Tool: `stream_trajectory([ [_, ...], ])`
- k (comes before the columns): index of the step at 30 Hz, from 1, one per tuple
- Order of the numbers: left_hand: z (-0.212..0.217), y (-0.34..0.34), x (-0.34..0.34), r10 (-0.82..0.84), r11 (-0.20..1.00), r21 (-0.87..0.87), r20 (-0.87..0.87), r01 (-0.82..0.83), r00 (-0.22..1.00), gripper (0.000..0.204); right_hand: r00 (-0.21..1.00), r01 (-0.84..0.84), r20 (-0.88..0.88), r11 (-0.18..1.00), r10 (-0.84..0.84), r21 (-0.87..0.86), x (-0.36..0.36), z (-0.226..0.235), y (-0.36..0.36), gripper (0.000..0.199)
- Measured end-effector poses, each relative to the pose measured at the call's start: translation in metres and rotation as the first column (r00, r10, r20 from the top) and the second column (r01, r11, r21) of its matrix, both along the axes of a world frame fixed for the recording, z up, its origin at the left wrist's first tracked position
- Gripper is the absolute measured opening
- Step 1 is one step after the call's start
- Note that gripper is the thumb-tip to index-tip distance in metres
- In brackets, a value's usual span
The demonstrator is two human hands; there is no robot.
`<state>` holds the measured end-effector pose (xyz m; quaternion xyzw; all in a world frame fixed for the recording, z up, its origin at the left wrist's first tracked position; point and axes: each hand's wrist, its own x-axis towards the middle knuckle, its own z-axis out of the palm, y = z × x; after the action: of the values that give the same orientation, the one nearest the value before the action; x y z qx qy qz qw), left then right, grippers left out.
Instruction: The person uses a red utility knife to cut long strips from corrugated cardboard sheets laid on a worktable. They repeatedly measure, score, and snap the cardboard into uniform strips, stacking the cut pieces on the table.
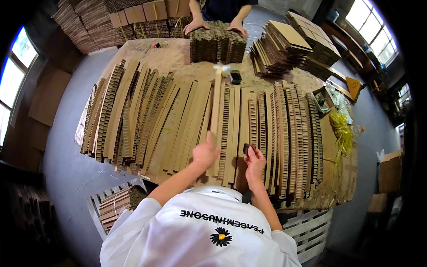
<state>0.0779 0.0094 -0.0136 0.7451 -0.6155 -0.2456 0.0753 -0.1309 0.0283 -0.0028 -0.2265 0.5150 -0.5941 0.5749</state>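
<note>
My left hand [205, 152], slightly blurred, is closed at the near end of a long tan cardboard strip [216, 100]. One digit points up along that strip, whose far end reaches past the row. In my right hand [255, 165] a small dark red and black block [247, 149] is pinched between thumb and fingers; its exact kind does not show. Beneath both hands lie several honeycomb cardboard strips [182, 129] side by side, some flat face up, others showing their cell edges [251, 120].
Across the worktable [173, 55], another person's hands [195, 24] rest on a honeycomb cardboard stack [217, 42]. A dark box-shaped object [235, 77] lies beyond the strips. Cardboard stacks [284, 40] stand far right; yellow strapping [340, 131] hangs at the right edge.
</note>
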Motion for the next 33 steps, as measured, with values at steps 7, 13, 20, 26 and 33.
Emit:
stream_trajectory([
  [7, -0.002, 0.019, 0.174, 0.100, 0.993, -0.088, 0.250, -0.081, 0.963, 0.081, 0.999, -0.041, -0.008, 0.998, 0.041, 0.053, 0.008, -0.005, -0.003, 0.016],
  [13, -0.040, 0.025, 0.195, 0.107, 0.991, 0.046, 0.284, -0.125, 0.953, 0.076, 0.992, -0.122, -0.019, 0.992, 0.123, 0.029, 0.031, -0.004, -0.010, 0.019],
  [20, -0.053, 0.018, 0.199, 0.091, 0.986, 0.123, 0.163, -0.111, 0.982, 0.079, 0.976, -0.204, 0.078, 0.979, 0.202, 0.016, 0.050, -0.006, -0.024, 0.018],
  [26, -0.041, 0.012, 0.185, 0.064, 0.989, 0.124, 0.095, -0.075, 0.993, 0.083, 0.963, -0.266, 0.046, 0.964, 0.266, 0.005, 0.072, -0.026, -0.037, 0.017],
  [33, -0.074, 0.021, 0.189, -0.021, 0.994, -0.112, -0.050, 0.015, 0.999, 0.070, 0.921, -0.390, 0.016, 0.919, 0.390, 0.056, 0.100, -0.041, -0.037, 0.016],
])
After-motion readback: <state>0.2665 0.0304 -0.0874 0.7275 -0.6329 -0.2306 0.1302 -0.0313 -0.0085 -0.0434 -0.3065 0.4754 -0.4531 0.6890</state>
